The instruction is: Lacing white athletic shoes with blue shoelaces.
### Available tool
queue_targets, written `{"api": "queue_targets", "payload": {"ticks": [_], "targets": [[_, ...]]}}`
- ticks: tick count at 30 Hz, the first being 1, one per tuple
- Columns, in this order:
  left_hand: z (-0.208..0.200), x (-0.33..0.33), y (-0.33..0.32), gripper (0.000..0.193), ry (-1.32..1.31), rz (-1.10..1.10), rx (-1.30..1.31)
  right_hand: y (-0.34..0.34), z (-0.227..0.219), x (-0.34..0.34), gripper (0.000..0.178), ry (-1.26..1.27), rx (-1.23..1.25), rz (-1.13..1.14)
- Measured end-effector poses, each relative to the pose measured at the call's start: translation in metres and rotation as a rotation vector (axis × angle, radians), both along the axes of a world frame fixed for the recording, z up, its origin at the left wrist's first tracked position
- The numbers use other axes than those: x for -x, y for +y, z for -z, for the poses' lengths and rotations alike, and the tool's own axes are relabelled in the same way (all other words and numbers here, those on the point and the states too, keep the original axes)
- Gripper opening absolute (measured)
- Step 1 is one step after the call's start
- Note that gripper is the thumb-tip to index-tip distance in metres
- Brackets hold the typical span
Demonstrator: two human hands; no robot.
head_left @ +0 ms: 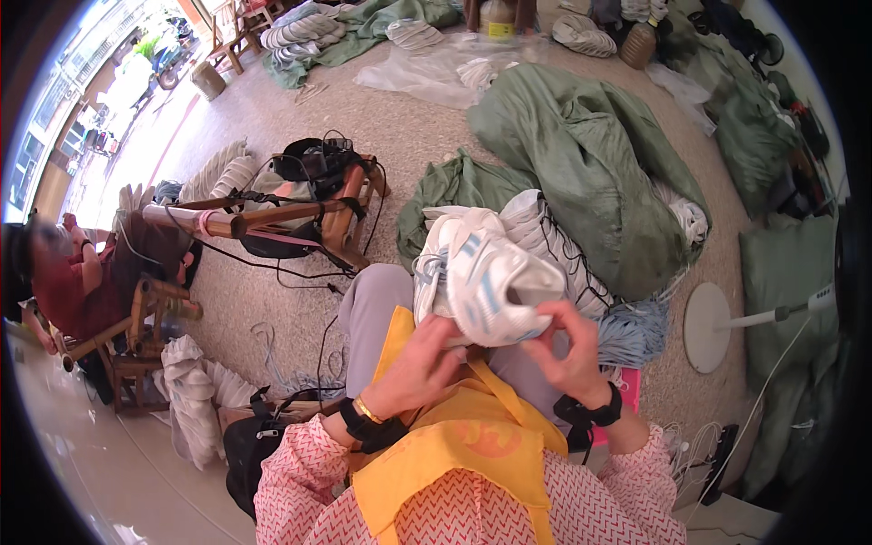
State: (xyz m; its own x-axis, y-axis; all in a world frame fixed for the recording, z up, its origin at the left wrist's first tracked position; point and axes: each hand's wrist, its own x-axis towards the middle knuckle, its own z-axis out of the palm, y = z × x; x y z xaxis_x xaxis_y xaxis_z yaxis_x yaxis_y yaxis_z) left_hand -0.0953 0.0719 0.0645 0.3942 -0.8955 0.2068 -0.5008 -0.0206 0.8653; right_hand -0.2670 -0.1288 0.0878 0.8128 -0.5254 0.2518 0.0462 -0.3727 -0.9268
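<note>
Speckled floor [381, 127] surrounds a wooden frame [186, 220]. Beyond its left end, daylight fills a wide opening [136, 104]; a bamboo chair [138, 316] stands left of the frame.

Left of me, a seated person [77, 282] and a wooden stool [213, 223] bearing a black bag [318, 168]; ahead, a large green sack [581, 173] on speckled floor [400, 141]; to my right, a round white stand base [704, 329].

Bright daylight from upper left, street [127, 86] overexposed, fisheye-curved edges, black corners
</note>
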Motion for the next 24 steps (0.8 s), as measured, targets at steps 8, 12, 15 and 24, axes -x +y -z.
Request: {"api": "queue_targets", "payload": {"ticks": [8,12,15,24], "targets": [[0.001,-0.032,0.017,0.014,0.073,-0.448,0.135,0.026,0.006,-0.026,0.035,0.062,0.371,-0.251],[-0.014,-0.025,0.003,0.027,-0.094,-0.341,0.092,0.030,0.007,-0.031,0.032,0.113,0.524,-0.299],[-0.007,-0.023,-0.006,0.034,-0.196,-0.274,0.048,0.028,0.005,-0.030,0.032,0.083,0.453,-0.328],[-0.010,-0.028,-0.004,0.028,-0.250,-0.230,-0.043,0.024,0.028,-0.033,0.038,0.146,0.192,0.027]]}}
